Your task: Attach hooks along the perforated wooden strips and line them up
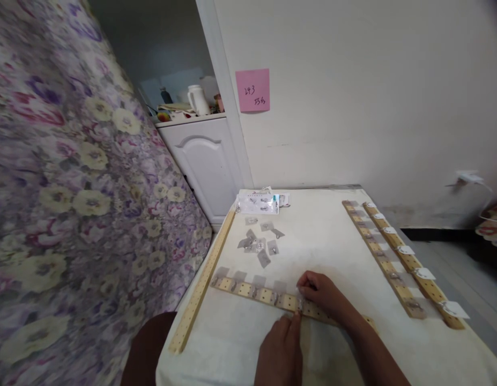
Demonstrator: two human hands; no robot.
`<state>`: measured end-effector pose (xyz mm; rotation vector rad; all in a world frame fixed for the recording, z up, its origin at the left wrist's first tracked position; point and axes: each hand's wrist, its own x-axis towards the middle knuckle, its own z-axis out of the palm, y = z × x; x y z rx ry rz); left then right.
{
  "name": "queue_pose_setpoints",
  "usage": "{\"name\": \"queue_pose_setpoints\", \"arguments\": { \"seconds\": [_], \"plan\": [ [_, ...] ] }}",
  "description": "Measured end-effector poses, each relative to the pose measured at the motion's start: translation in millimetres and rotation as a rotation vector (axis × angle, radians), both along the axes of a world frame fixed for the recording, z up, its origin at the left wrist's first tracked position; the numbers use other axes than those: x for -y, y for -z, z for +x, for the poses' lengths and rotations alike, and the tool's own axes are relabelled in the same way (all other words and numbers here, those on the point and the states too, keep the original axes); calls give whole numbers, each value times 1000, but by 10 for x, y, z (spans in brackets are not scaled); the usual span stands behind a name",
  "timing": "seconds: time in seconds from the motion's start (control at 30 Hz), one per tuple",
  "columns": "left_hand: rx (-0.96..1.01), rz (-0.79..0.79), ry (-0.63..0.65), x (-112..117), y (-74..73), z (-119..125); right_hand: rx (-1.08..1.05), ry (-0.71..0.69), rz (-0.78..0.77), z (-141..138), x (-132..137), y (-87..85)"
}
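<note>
A wooden strip with rows of holes lies across the near part of the table. Several small grey see-through cards with shiny pieces are set along it. My right hand is closed in a pinch at the back edge of one such card, over the strip's middle. My left hand is in front of the strip, its fingers closed and their tips pressed on the strip's near edge below that same card. The small piece between the hands is partly hidden by fingertips. The strip's right end passes under my right forearm.
Loose small cards lie behind the strip. Flat printed packs rest at the table's far edge. A bare holed wooden bar lies at left; two filled strips, one with grey cards, one with white, lie at right.
</note>
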<state>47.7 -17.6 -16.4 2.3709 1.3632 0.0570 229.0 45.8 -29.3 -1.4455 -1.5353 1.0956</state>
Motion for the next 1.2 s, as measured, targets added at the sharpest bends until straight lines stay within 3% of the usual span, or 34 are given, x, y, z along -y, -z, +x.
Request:
{"name": "queue_pose_setpoints", "arguments": {
  "seconds": [0.33,0.73,1.2],
  "plan": [
    [-123,8,13,-20,50,31,-26,-13,-3,-3,6,21],
    [-43,43,0,-12,86,0,77,-2,28,-8,46,-13],
    [-122,-28,-36,-32,-18,59,-19,-13,-53,4,29,37]
  ]
}}
